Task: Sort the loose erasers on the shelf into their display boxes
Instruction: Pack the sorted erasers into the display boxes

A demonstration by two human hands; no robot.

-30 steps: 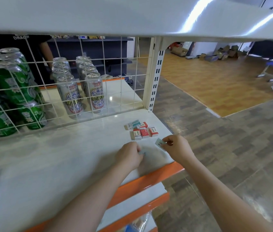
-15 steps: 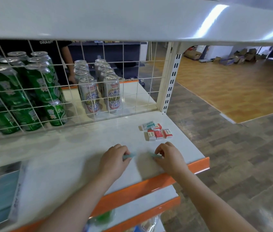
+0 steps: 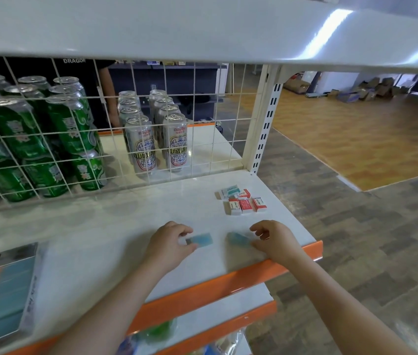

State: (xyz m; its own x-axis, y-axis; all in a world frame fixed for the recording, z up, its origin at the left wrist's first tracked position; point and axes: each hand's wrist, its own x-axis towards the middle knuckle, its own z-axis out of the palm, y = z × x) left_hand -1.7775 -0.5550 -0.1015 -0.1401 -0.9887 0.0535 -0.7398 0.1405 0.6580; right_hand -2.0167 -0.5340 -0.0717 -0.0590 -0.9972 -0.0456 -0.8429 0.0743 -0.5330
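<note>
While two pale blue erasers lie flat near the front edge of the shelf (image 3: 115, 226), each has a hand on it. Left blue eraser (image 3: 201, 239): the left hand (image 3: 169, 242) has curled fingers at its near end, thumb below; looks like a pinch, though contact is partly hidden. Right blue eraser (image 3: 238, 239): the right hand (image 3: 277, 242) has its thumb against the near edge, fingers arched above and apart from it, so a loose touch, not yet a firm hold.

Further back, right of centre, a cluster of red-and-white erasers (image 3: 245, 204) sits with a teal-and-white one (image 3: 230, 190) touching its rear.

A display box (image 3: 3, 290), teal and orange, stands at the far left of the same shelf, well apart from everything loose.

Judgement: grip each eraser by its long sides, lift it off the shelf rather than slide it, since the orange lip (image 3: 228, 283) is close. Match colour to box before carrying left. The box interior is not visible; check the slots first.

Behind the wire grid (image 3: 202, 149): green cans (image 3: 69, 129), white cans (image 3: 177, 142).
</note>
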